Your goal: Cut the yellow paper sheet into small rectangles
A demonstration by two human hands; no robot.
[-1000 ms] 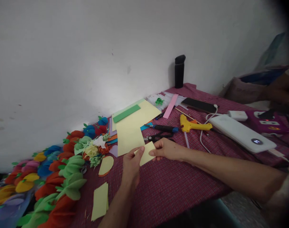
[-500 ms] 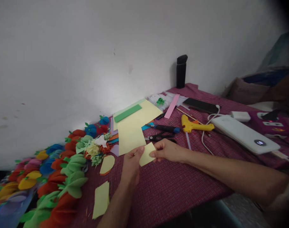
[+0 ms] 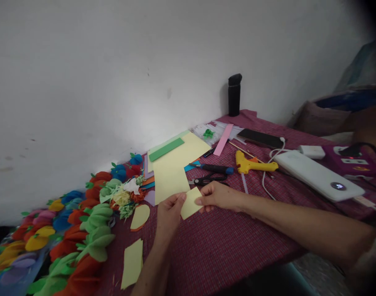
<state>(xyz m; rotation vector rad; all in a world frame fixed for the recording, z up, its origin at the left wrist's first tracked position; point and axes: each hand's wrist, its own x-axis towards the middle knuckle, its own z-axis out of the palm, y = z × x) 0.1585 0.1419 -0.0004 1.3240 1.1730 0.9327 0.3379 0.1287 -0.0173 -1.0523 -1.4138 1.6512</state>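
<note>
A small pale yellow paper piece [image 3: 191, 202] is held just above the maroon checked tablecloth [image 3: 225, 242] by both hands. My left hand [image 3: 169, 216] pinches its left edge, fingers closed on it. Pinching the right edge is my right hand [image 3: 217, 196]. Just behind the hands lie larger pale yellow sheets [image 3: 175, 164] with a green strip [image 3: 165, 149] on top. Black-handled scissors [image 3: 206, 179] sit close behind my right hand.
Paper flowers [image 3: 80, 230] in several colours pile along the wall at left, with yellow offcuts [image 3: 132, 263] near them. A yellow glue gun [image 3: 252, 165], blue-tipped tool [image 3: 214, 167], pink strip [image 3: 222, 139], phone [image 3: 262, 137], white power bank [image 3: 317, 174] and black bottle [image 3: 234, 94] lie behind.
The hands and the yellow piece have hardly moved; the view has shifted slightly.
</note>
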